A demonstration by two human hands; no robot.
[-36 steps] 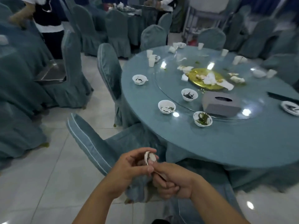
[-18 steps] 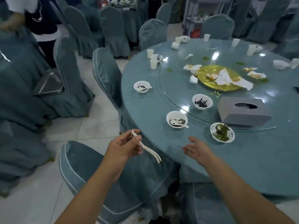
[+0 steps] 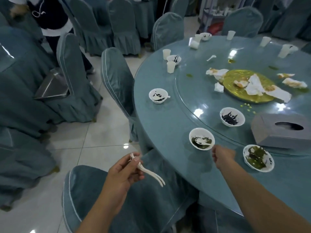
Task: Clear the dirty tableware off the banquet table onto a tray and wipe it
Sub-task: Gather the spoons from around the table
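Near the table point(image 3: 168, 121) edge, bowl point(image 3: 191, 135) holds greens point(image 3: 195, 142), spoon point(image 3: 202, 141); left fingers point(image 3: 135, 159) grip spoons point(image 3: 151, 174), right fingers point(image 3: 214, 153) unclear.

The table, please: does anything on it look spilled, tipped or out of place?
Yes. Stained napkins lie crumpled across the gold platter and the glass turntable; one cup lies tipped over at the far edge; a spoon lies loose; food bits are scattered by the tissue box.

bowls point(image 3: 201, 139) on table point(image 3: 168, 118) edge; tissue box point(image 3: 279, 130) right, chair point(image 3: 117, 78) left.
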